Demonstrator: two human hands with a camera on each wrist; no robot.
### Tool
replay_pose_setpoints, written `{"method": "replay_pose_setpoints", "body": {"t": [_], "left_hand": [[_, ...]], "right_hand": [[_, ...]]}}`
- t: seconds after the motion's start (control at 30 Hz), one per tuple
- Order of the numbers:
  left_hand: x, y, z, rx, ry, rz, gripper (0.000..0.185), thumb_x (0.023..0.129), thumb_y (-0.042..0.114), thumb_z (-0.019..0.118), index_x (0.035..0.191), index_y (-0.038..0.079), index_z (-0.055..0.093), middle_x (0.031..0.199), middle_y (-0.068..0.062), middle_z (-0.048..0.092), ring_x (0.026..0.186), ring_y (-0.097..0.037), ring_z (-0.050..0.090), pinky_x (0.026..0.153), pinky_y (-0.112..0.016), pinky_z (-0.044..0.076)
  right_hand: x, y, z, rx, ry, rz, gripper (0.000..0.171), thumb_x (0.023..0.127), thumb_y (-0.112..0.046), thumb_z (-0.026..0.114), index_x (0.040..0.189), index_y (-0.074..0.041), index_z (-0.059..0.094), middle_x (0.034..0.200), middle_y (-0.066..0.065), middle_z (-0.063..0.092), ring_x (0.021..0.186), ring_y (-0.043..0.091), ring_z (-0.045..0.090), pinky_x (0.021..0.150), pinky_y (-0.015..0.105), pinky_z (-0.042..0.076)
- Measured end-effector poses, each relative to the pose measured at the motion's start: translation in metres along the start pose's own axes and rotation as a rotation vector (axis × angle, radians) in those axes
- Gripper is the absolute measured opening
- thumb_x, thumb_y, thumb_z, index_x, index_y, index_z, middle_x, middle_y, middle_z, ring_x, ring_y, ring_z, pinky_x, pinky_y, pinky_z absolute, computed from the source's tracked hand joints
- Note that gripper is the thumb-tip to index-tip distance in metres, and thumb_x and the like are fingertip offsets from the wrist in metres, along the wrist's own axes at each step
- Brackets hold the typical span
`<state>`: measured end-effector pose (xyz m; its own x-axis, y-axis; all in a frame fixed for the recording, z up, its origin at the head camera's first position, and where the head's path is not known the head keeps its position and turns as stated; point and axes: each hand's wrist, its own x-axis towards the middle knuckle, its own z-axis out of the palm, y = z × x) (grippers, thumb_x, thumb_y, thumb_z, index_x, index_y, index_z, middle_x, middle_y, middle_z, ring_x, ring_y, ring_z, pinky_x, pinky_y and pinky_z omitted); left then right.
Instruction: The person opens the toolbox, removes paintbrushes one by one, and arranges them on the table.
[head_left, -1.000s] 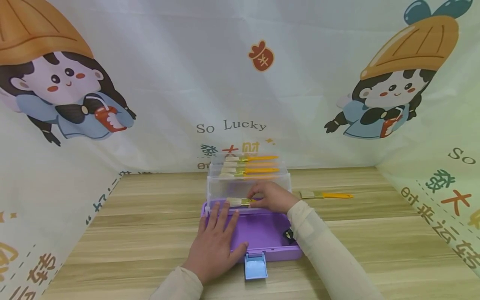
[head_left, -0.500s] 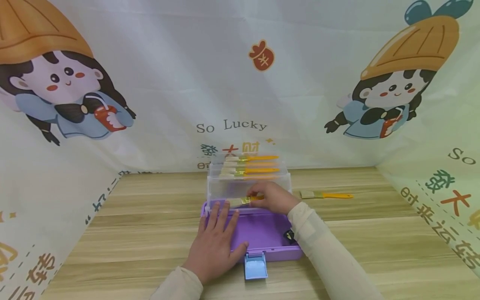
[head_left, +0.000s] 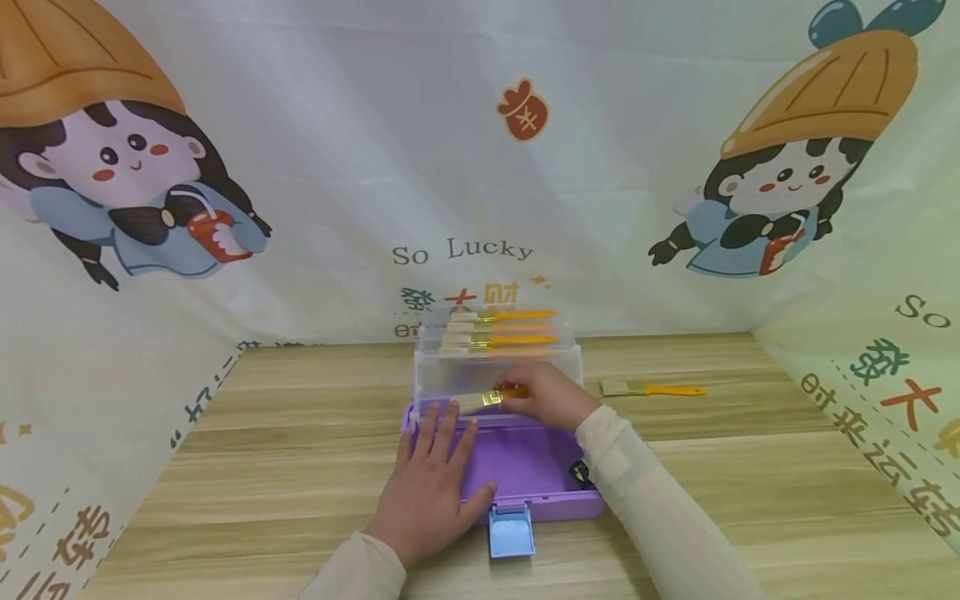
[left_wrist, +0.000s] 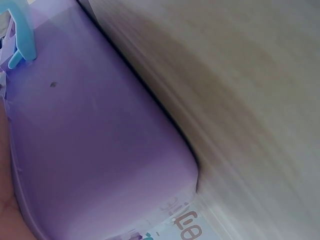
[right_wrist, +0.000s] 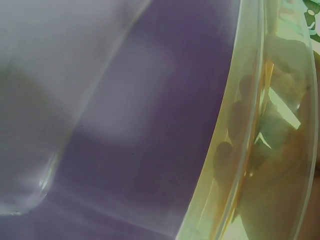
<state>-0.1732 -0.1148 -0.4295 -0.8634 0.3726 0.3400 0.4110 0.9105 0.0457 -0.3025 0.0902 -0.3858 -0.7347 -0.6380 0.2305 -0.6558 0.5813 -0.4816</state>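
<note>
A purple box (head_left: pixel 525 467) with a blue latch (head_left: pixel 512 530) lies open on the wooden table (head_left: pixel 262 467); behind it stands its clear lid part (head_left: pixel 450 375) with three yellow-handled brushes (head_left: pixel 502 340) on top. My left hand (head_left: pixel 431 487) lies flat, fingers straight, on the box's left side. My right hand (head_left: pixel 547 393) pinches a small brush (head_left: pixel 483 401) by its yellow handle, holding it level at the back rim of the box. In the left wrist view the purple box wall (left_wrist: pixel 100 150) fills the frame. The right wrist view shows only the blurred purple floor (right_wrist: pixel 150 125) and clear plastic.
Another yellow-handled brush (head_left: pixel 651 389) lies on the table to the right of the box. A small dark object (head_left: pixel 577 472) sits in the box's right corner. Printed cloth walls (head_left: pixel 480 167) close in the table at the back and both sides.
My right hand has raised the brush slightly and tilted it, bristle end a little to the left; the yellow handle now shows. My left hand has stayed put.
</note>
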Motion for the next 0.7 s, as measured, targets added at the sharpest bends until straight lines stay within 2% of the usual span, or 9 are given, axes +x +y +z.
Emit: {"method": "replay_pose_setpoints", "body": {"t": [0.7], "left_hand": [[0.0003, -0.0003, 0.0004, 0.001, 0.015, 0.005, 0.078, 0.094, 0.062, 0.045, 0.151, 0.008, 0.043, 0.162, -0.019, 0.021, 0.149, -0.038, 0.011, 0.114, -0.062, 0.018]], "right_hand": [[-0.0029, 0.0010, 0.0002, -0.039, 0.051, -0.064, 0.019, 0.089, -0.013, 0.074, 0.108, -0.011, 0.074, 0.103, -0.002, 0.071, 0.093, 0.014, 0.062, 0.085, 0.034, 0.052]]}}
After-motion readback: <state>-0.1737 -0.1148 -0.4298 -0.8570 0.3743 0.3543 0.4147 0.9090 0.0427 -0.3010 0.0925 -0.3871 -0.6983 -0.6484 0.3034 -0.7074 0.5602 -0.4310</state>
